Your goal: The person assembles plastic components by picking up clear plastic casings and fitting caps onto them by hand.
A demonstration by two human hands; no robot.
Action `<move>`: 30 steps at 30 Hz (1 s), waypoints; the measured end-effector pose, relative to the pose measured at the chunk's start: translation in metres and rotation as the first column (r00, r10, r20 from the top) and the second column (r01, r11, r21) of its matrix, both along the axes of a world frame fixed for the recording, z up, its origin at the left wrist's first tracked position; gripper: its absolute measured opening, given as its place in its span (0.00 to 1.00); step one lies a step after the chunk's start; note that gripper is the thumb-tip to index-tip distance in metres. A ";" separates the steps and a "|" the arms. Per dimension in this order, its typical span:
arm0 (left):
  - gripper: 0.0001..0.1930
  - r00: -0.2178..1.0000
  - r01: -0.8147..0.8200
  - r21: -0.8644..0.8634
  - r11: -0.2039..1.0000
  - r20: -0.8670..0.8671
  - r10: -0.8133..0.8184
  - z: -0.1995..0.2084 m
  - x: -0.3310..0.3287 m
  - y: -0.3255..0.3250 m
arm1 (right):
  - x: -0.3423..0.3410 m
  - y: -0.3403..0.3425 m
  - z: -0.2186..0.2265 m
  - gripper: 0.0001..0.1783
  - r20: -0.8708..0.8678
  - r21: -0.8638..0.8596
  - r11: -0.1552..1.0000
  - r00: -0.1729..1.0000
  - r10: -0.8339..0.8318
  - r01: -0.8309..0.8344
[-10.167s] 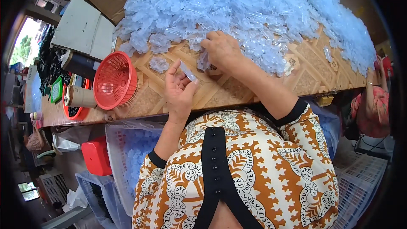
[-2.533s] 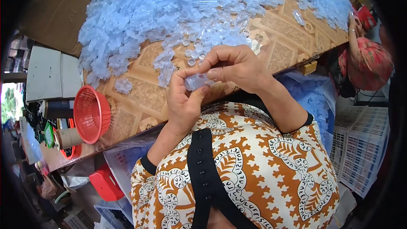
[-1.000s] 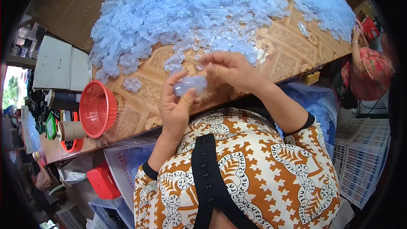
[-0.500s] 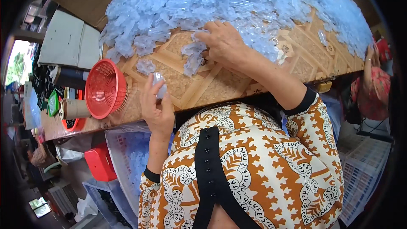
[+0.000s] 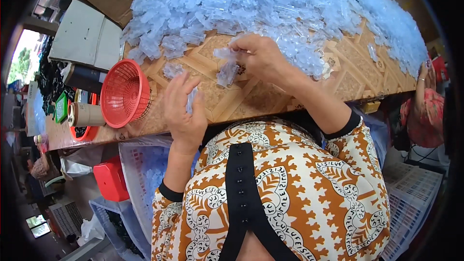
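Observation:
A small clear plastic piece [image 5: 191, 99] sits between the thumb and fingers of my left hand [image 5: 183, 108], just above the table's near edge. My right hand [image 5: 266, 60] reaches over the table, thumb and fingertips pinched on another clear plastic piece [image 5: 223, 53]; its fingertips are partly hidden. Right below that, a further clear piece [image 5: 227, 73] lies on the wood-patterned tabletop [image 5: 232, 99]. One more loose piece [image 5: 172, 70] rests just beyond my left fingertips. A big heap of bluish clear plastic pieces [image 5: 232, 5] covers the far side.
A red plastic basket [image 5: 126, 94] stands left of my left hand. Beside it are a brown tape roll [image 5: 87, 115] and a pale box [image 5: 86, 34]. Below the table edge stand a red bin [image 5: 111, 180] and a lined crate [image 5: 137, 164]. Another person [image 5: 425, 111] works at the far right.
My left hand has shifted right and turned, its fingers now more upright around the piece. My right hand has drawn slightly nearer and right. The whole view has tilted a little.

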State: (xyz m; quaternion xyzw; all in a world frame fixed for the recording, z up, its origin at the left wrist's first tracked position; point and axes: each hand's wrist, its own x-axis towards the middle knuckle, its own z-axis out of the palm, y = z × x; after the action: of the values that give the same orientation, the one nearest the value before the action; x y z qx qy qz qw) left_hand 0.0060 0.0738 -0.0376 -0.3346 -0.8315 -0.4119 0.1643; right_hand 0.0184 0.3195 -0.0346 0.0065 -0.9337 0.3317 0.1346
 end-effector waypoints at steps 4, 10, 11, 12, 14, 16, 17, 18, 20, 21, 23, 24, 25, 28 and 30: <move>0.24 0.995 0.101 0.023 0.995 0.010 -0.101 0.008 0.007 0.028 | 0.023 -0.006 0.016 0.12 0.262 -0.652 0.740 0.965 0.011 0.168; 0.36 0.976 0.216 -0.062 0.974 -0.011 -0.217 0.004 0.012 0.055 | 0.050 -0.025 -0.013 0.12 0.196 -0.833 0.530 0.980 0.018 0.156; 0.37 0.977 0.211 -0.107 0.972 -0.019 -0.214 -0.001 0.012 0.055 | 0.055 -0.025 -0.016 0.13 0.218 -0.800 0.580 0.975 0.046 0.151; 0.37 0.976 0.214 -0.110 0.971 -0.019 -0.218 -0.003 0.013 0.054 | 0.057 -0.024 -0.016 0.13 0.216 -0.802 0.578 0.975 0.043 0.152; 0.36 0.978 0.209 -0.093 0.973 0.030 -0.207 -0.007 0.016 0.053 | 0.062 -0.022 -0.014 0.13 0.165 -0.591 0.804 0.985 0.043 0.064; 0.35 0.982 0.178 -0.035 0.983 0.075 -0.175 -0.010 0.016 0.054 | 0.061 -0.017 -0.007 0.13 0.121 -0.574 0.817 0.993 0.012 0.060; 0.35 0.984 0.134 0.022 0.991 0.118 -0.136 -0.010 0.016 0.053 | 0.059 -0.015 0.000 0.14 0.073 -0.555 0.830 0.997 -0.008 0.048; 0.33 0.967 0.096 0.076 0.993 0.228 -0.111 -0.010 0.017 0.052 | 0.056 -0.008 0.011 0.13 -0.049 -0.210 0.977 0.998 -0.043 0.032; 0.33 0.962 0.096 0.107 0.990 0.246 -0.120 -0.020 0.016 0.050 | 0.038 0.007 0.007 0.14 -0.260 0.195 0.967 0.960 -0.108 0.162; 0.33 0.955 0.097 0.138 0.986 0.266 -0.132 -0.022 0.016 0.050 | 0.027 0.012 0.004 0.16 -0.175 0.270 0.947 0.976 -0.130 0.175; 0.33 0.959 0.111 0.127 0.986 0.248 -0.140 -0.021 0.018 0.051 | 0.008 0.015 -0.001 0.17 -0.166 0.369 0.921 0.984 -0.065 0.123; 0.33 0.961 0.124 0.117 0.985 0.234 -0.149 -0.021 0.019 0.053 | 0.004 0.016 -0.003 0.18 -0.145 0.464 0.883 0.989 -0.002 0.070; 0.33 0.962 0.121 0.116 0.986 0.231 -0.146 -0.021 0.018 0.053 | 0.003 0.013 -0.004 0.18 -0.147 0.463 0.884 0.989 0.001 0.068; 0.32 0.933 0.105 0.173 0.979 0.322 -0.157 -0.027 0.015 0.052 | 0.001 0.006 -0.009 0.18 0.040 0.495 0.866 0.998 0.050 -0.063; 0.32 0.921 0.124 0.230 0.965 0.335 -0.198 -0.036 0.010 0.049 | 0.003 0.012 -0.017 0.17 -0.062 0.416 0.906 0.992 0.107 -0.072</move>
State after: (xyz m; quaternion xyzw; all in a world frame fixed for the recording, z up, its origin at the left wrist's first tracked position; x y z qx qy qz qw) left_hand 0.0160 0.1229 -0.0733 -0.3035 -0.7702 -0.5608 0.0105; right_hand 0.0217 0.3318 -0.0513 0.0913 -0.9750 0.1320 0.1534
